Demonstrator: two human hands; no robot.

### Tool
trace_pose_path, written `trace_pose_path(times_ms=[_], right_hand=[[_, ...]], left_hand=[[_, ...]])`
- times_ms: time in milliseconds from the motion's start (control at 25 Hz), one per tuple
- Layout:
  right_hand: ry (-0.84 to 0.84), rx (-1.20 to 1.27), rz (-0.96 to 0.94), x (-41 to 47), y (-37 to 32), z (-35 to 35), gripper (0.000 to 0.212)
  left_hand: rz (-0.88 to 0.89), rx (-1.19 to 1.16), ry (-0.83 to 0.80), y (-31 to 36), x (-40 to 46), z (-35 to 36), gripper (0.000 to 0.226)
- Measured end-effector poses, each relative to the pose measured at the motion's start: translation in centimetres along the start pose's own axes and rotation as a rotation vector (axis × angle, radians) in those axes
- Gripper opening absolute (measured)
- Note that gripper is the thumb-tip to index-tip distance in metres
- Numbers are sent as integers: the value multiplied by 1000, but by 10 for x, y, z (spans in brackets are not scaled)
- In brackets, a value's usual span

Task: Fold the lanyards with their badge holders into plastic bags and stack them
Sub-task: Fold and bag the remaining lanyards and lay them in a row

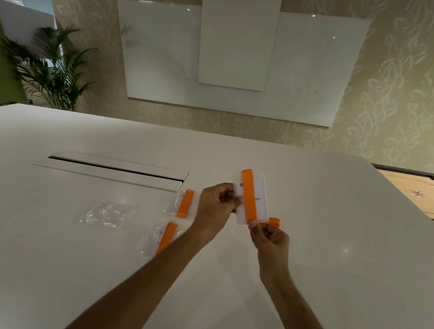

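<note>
While a white table (56, 255) fills the whole lower half of the frame, the wall behind it in the upper half carries a large glass whiteboard (312, 72) with a narrower white panel (237, 33) hung over its middle. A potted palm (50, 68) stands at the far left, and the corner of a carrom board (417, 194) shows at the right edge. A long cable-slot cover (115, 167) is set into the tabletop left of centre.

Both forearms reach up from the bottom edge toward the centre right of the frame. The left hand (216, 204) is closed on the left edge of a white badge holder (260, 195), held above the table and tilted slightly. An orange lanyard (249, 196) runs as a flat band down the face of the card, from its top edge to its bottom edge. The right hand (269, 238), just below and right of the card, pinches the lanyard at the card's lower edge, with a short loop of the strap sticking out to the right of the fingers.

Left of the hands, two bagged lanyards lie on the table: the upper bagged lanyard (184, 203) just beside the left hand, and the lower bagged lanyard (162, 238) partly hidden by the left forearm. Further left lies an empty plastic bag (109, 215), crumpled and clear.
</note>
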State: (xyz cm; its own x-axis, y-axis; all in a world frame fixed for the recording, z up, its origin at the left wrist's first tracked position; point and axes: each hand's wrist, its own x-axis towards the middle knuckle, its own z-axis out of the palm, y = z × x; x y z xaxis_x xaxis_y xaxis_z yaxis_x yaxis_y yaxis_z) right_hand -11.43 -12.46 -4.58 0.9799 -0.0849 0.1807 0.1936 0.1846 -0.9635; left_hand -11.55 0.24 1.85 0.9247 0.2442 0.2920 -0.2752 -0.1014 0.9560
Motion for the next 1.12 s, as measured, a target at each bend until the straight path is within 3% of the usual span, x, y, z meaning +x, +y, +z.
trace_pose_path(times_ms=[160, 240, 400, 760, 1120], right_hand=[[60, -50, 11, -1, -2, 3, 37], [85, -102, 0, -2, -5, 5, 44], [129, -185, -4, -6, -10, 10, 49], [10, -343, 76, -23, -15, 11, 30], [-65, -355, 144, -34, -30, 13, 29]], left_hand=[[-11, 83, 40, -6, 2, 0, 11], [-1, 152, 90, -9, 2, 1, 7], [61, 303, 130, -10, 6, 4, 11], [49, 424, 170, -14, 17, -3, 13], [82, 504, 211, -27, 21, -8, 13]])
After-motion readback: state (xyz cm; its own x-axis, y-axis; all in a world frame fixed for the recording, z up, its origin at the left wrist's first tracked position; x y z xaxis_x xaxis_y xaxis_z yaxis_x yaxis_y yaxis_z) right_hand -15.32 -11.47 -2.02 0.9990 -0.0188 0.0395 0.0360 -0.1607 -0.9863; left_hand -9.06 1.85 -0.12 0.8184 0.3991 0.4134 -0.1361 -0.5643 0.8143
